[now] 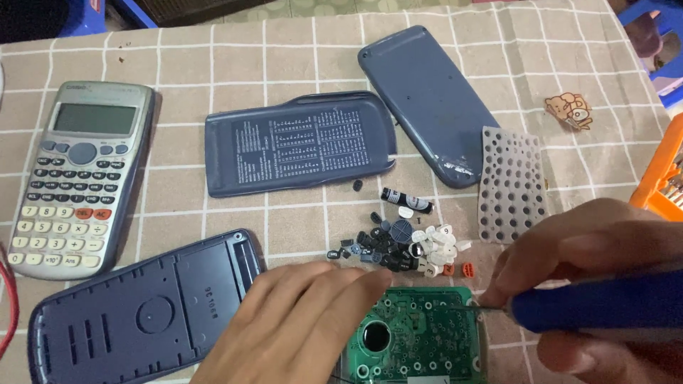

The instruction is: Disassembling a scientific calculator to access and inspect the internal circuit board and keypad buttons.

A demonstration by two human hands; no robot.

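A green circuit board (420, 338) lies at the bottom centre on a checked tablecloth. My left hand (299, 323) rests flat against its left edge, fingers pressing on the board's top left corner. My right hand (597, 249) grips a blue-handled screwdriver (597, 302), whose metal tip touches the board's upper right edge. Just above the board sits a small heap of loose black, white and orange calculator keys (405, 245) and a small black battery (405, 200).
A whole silver calculator (78, 178) lies at the left. A dark blue back shell (135, 313), two blue slide covers (299, 142) (427, 99) and a grey rubber keypad mat (512, 185) are spread around. An orange tool case (662, 178) is at the right edge.
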